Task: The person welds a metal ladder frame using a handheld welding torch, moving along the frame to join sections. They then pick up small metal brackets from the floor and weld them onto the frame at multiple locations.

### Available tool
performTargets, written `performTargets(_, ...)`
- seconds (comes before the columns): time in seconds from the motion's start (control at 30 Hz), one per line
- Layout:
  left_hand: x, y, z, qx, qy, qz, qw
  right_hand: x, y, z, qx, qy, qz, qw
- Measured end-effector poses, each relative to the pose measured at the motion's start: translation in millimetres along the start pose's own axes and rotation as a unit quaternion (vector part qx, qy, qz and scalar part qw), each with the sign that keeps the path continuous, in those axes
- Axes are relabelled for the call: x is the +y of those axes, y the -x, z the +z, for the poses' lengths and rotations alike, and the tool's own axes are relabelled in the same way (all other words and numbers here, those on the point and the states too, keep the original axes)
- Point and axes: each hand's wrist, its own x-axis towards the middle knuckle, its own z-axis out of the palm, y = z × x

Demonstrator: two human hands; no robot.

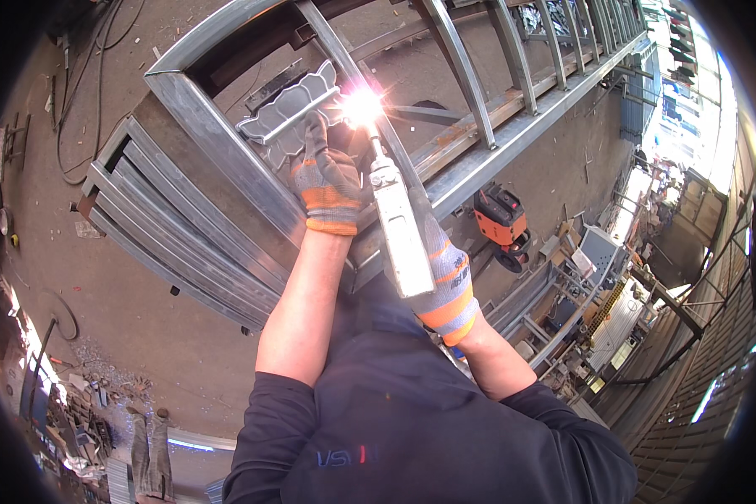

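Note:
My right hand [449,286], in a grey and orange work glove, is closed around a white handheld welding gun [403,231]. The gun's tip meets a metal upright bar [332,42] in a bright white flare, which hides the contact point. Gloved alike, my left hand [326,181] grips a scalloped, petal-shaped metal ornament [290,109] by its lower edge, with one finger raised against it. The ornament's right end lies beside the bar at the glare. Both belong to a large welded metal frame [227,143] of square tube in front of me.
More uprights [512,55] run along the frame to the upper right. Curved metal tubes [176,227] lie stacked at left. An orange and black machine [500,217] stands on the floor at right. Cables [84,92] trail at upper left, and metal scrap [76,420] lies at lower left.

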Motion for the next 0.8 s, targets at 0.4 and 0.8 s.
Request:
performTargets(0.4,14.3,29.1,51.6,0.022,-0.011,0.067,0.997,-2.5,20.5,-7.9,0.006,-0.052,-0.003,0.999)
performTargets(0.8,18.3,46.8,17.7,0.127,-0.040,0.006,0.991,14.1,-21.8,-46.5,-0.094,-0.126,-0.106,0.982)
